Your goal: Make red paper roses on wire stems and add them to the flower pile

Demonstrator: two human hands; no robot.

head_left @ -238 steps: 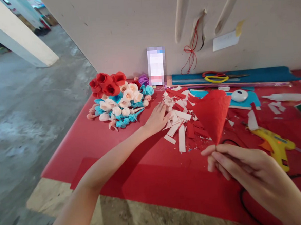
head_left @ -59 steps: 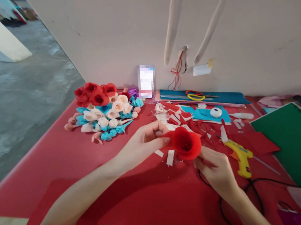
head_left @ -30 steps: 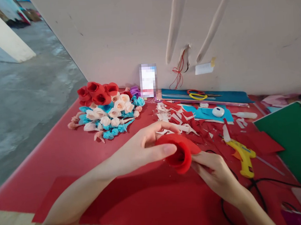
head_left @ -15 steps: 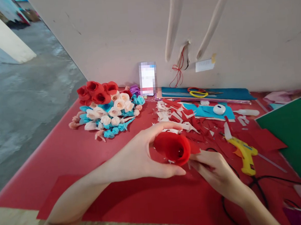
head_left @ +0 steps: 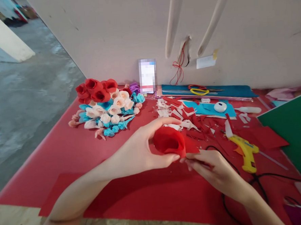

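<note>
A red paper flower [head_left: 169,142], cup-shaped with a dark hollow centre, is held above the red tabletop with its mouth tilted toward me. My left hand [head_left: 149,150] curves around its left side, fingers behind and thumb pressed on the near rim. At the flower's lower right, my right hand [head_left: 209,165] pinches where a red petal [head_left: 192,145] flares out. What lies between those fingertips is mostly hidden. Just behind the flower are red and white paper scraps [head_left: 177,112].
Finished red, white, pink and blue paper flowers [head_left: 109,108] pile up at the left. A yellow glue gun [head_left: 247,152] with a black cord lies right, beside a green board [head_left: 292,134]. Scissors [head_left: 198,91] rest at the back near a propped phone [head_left: 147,77].
The flower has turned and tipped slightly in my left hand, and its near rim now folds inward. My left thumb has moved up onto the rim; the right fingers still pinch at its edge.
</note>
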